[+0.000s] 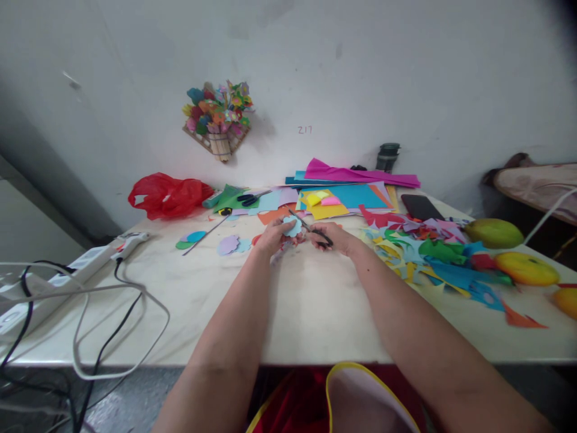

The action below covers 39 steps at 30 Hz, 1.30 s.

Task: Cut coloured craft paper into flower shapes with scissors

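My left hand [273,236] pinches a light blue paper piece with a scalloped edge [293,226] above the middle of the table. In my right hand [336,236] is a pair of scissors [323,239], fingers around the black handles, the blades reaching toward the paper's right side. Whether the blades touch the paper I cannot tell. Small red and pale scraps show below the hands. Left of them lie a lilac scalloped cutout [228,244], a light blue one [244,245], and blue [196,236] and green round pieces beside a thin stick [205,236].
Colored paper sheets [356,197] and dark-handled scissors [247,198] lie at the back. A red plastic bag [166,197] sits back left; power strips [85,264] with cables occupy the left. Paper scraps [406,246], a phone [421,207] and yellow-green fruit [493,233] are on the right.
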Each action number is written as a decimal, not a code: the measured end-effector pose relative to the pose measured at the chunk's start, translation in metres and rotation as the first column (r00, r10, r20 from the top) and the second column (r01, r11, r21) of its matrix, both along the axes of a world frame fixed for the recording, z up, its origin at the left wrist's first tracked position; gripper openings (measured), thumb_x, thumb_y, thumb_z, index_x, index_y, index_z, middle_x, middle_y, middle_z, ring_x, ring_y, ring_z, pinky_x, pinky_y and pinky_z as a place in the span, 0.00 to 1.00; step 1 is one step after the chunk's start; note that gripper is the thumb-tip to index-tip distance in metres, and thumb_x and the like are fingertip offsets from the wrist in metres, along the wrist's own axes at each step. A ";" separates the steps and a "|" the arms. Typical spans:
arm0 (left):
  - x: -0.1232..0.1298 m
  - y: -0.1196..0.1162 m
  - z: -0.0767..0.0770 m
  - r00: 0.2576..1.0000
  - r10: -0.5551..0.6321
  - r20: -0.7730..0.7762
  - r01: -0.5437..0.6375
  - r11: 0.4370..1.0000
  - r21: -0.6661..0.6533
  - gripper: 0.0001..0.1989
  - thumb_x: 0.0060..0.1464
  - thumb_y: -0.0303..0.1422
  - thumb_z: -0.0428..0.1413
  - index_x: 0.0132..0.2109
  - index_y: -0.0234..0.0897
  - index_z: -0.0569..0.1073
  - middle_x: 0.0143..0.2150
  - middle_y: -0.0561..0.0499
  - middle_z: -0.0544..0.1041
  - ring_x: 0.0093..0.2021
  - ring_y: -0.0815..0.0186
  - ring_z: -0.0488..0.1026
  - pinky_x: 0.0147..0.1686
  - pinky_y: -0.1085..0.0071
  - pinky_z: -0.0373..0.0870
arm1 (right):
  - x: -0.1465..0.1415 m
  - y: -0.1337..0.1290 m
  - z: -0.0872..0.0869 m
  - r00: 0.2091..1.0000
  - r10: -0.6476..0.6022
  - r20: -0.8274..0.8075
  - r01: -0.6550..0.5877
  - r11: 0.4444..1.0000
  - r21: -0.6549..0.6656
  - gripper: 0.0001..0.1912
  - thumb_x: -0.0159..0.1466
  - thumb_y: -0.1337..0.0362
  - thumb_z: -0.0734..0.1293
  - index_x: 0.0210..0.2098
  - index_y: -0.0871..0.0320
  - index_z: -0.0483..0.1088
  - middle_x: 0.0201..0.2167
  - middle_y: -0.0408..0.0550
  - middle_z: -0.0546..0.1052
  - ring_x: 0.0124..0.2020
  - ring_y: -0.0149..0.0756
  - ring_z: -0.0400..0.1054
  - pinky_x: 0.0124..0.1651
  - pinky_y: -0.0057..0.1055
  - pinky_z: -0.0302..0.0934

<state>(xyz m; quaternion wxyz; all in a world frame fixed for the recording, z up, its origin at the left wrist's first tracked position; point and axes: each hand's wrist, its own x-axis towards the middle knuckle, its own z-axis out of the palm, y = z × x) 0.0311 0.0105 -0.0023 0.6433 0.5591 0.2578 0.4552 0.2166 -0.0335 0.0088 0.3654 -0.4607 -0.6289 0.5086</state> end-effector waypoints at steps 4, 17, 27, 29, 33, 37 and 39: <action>-0.001 0.001 0.000 1.000 -0.013 -0.015 0.013 1.000 -0.004 0.21 0.39 0.40 0.67 0.34 0.32 0.69 0.25 0.48 0.76 0.21 0.67 0.73 0.21 0.74 0.69 | -0.003 -0.001 0.001 1.000 -0.004 0.008 0.004 1.000 0.010 0.15 0.51 0.54 0.70 0.24 0.58 0.64 0.15 0.41 0.68 0.14 0.25 0.58 0.15 0.24 0.43; 0.002 -0.006 0.006 1.000 -0.022 -0.019 0.022 1.000 -0.017 0.18 0.41 0.38 0.66 0.33 0.31 0.69 0.27 0.47 0.76 0.24 0.66 0.75 0.29 0.70 0.74 | -0.004 -0.003 0.004 0.999 -0.042 -0.021 0.042 0.999 -0.030 0.14 0.51 0.56 0.70 0.24 0.58 0.65 0.14 0.40 0.67 0.13 0.25 0.56 0.14 0.24 0.42; 0.003 -0.002 0.002 0.999 0.025 0.036 -0.022 0.997 -0.070 0.16 0.38 0.35 0.68 0.29 0.32 0.69 0.25 0.50 0.75 0.24 0.66 0.74 0.28 0.70 0.74 | -0.006 -0.006 0.007 0.995 -0.078 -0.064 0.075 0.996 -0.052 0.15 0.52 0.55 0.70 0.24 0.58 0.65 0.13 0.39 0.66 0.12 0.24 0.55 0.16 0.24 0.46; 0.002 -0.001 0.000 0.999 0.040 0.036 -0.037 0.997 -0.068 0.16 0.39 0.35 0.68 0.28 0.32 0.69 0.25 0.50 0.75 0.24 0.67 0.74 0.27 0.72 0.73 | -0.007 -0.007 0.009 0.996 -0.071 -0.059 0.068 0.997 -0.039 0.15 0.50 0.55 0.71 0.23 0.58 0.64 0.13 0.38 0.65 0.12 0.24 0.55 0.16 0.24 0.46; 0.001 0.000 0.000 0.998 0.062 0.030 -0.059 0.995 -0.078 0.15 0.39 0.34 0.68 0.27 0.32 0.70 0.24 0.50 0.75 0.25 0.67 0.74 0.28 0.72 0.73 | -0.006 -0.008 0.010 0.998 -0.057 -0.026 0.057 0.998 0.001 0.15 0.48 0.56 0.72 0.22 0.58 0.63 0.13 0.38 0.66 0.12 0.24 0.55 0.16 0.24 0.46; 0.001 -0.001 0.000 0.998 0.058 0.023 -0.056 0.995 -0.077 0.14 0.40 0.34 0.67 0.27 0.31 0.71 0.25 0.49 0.76 0.25 0.67 0.74 0.29 0.71 0.73 | -0.006 -0.007 0.008 0.998 -0.055 -0.038 0.056 0.998 0.011 0.15 0.48 0.56 0.71 0.23 0.58 0.63 0.12 0.38 0.65 0.12 0.24 0.55 0.16 0.24 0.45; 0.001 -0.001 0.000 0.998 0.061 0.024 -0.059 0.995 -0.085 0.13 0.40 0.33 0.67 0.28 0.31 0.71 0.26 0.49 0.76 0.25 0.67 0.74 0.29 0.71 0.73 | -0.006 -0.006 0.008 0.998 -0.047 -0.042 0.047 0.999 0.015 0.15 0.48 0.56 0.72 0.23 0.58 0.63 0.12 0.37 0.65 0.12 0.24 0.55 0.16 0.24 0.45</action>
